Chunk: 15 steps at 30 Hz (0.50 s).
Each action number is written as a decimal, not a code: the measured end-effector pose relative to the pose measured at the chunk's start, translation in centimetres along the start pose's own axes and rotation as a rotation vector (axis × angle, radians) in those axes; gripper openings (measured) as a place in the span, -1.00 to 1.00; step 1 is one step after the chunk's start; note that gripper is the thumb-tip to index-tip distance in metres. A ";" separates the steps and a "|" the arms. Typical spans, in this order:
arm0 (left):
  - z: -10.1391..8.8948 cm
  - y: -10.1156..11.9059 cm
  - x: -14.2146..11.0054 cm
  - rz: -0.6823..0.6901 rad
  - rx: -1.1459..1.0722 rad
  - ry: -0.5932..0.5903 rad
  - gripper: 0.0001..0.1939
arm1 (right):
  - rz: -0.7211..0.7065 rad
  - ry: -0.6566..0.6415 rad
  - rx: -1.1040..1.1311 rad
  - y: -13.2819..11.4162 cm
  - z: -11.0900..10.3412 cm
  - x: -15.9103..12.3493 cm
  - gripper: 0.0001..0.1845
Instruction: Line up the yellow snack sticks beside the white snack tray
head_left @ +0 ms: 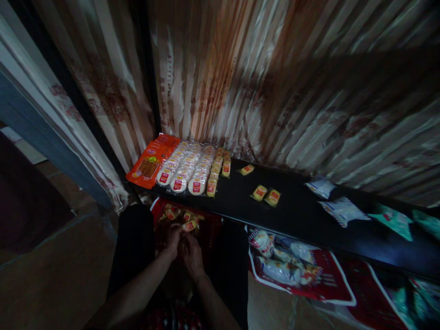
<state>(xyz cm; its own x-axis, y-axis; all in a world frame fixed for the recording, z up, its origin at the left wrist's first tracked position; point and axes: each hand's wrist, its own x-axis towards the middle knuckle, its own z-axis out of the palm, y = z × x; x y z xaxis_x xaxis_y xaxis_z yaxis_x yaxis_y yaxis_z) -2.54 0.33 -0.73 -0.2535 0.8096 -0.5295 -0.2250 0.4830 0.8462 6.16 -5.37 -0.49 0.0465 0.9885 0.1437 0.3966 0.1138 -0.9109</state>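
My left hand (174, 239) and my right hand (193, 253) are close together between my knees, below the shelf edge. Their fingers are closed at the near end of a small yellow snack packet (189, 225) with a red label. The exact grip is dim and partly hidden by my own hands. Beneath them, a red bag (156, 205) holds several more yellow snack packets (170, 211). On the black shelf, yellow packets stand in a row (213, 176), and two yellow packets lie apart from it, one (259, 192) beside another (272, 197).
Left on the black shelf (233, 201) are an orange snack bag (151, 160) and rows of round white packets (187, 169). White packets (343, 210) and green packets (392, 220) lie farther right. A red bag of snacks (330, 279) sits below. A pleated curtain (213, 68) hangs behind.
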 end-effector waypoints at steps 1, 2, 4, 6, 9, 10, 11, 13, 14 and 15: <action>-0.1 0.1 -0.1 -0.002 -0.004 -0.001 -0.81 | -0.004 0.002 0.002 -0.1 -0.1 0.0 -0.52; -0.1 0.2 -0.2 -0.003 -0.005 -0.001 -0.79 | -0.006 0.006 0.005 -0.3 -0.1 0.0 -0.53; -0.2 0.3 -0.4 0.002 -0.005 -0.008 -0.78 | 0.005 0.015 0.012 -0.4 -0.2 0.0 -0.54; -0.2 0.5 -0.6 0.011 -0.004 -0.020 -0.79 | 0.034 0.032 0.012 -0.3 -0.2 0.0 -0.56; -0.2 0.6 -0.9 0.025 0.002 -0.028 -0.81 | 0.071 0.063 0.004 0.0 -0.2 -0.1 -0.58; -0.2 0.7 -0.9 0.028 0.005 -0.026 -0.82 | 0.076 0.067 -0.001 0.2 -0.1 -0.1 -0.59; -0.1 0.7 -0.9 0.030 0.008 -0.022 -0.84 | 0.077 0.065 -0.008 0.3 -0.1 -0.1 -0.59; -0.2 0.8 -0.9 0.034 0.013 -0.017 -0.87 | 0.079 0.061 -0.031 0.4 -0.1 -0.1 -0.59; -0.2 0.9 -0.8 0.036 0.016 -0.017 -0.88 | 0.080 0.063 -0.047 0.4 -0.1 -0.1 -0.59; -0.2 0.9 -0.7 0.037 0.018 -0.018 -0.88 | 0.082 0.071 -0.066 0.4 -0.2 -0.1 -0.60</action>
<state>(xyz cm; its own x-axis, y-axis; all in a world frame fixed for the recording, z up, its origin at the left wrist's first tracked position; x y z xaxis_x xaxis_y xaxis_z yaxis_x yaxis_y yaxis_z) -2.77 0.12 0.45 -0.2444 0.8329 -0.4965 -0.1989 0.4581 0.8664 6.53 -5.40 -0.81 0.1453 0.9844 0.0988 0.4477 0.0236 -0.8939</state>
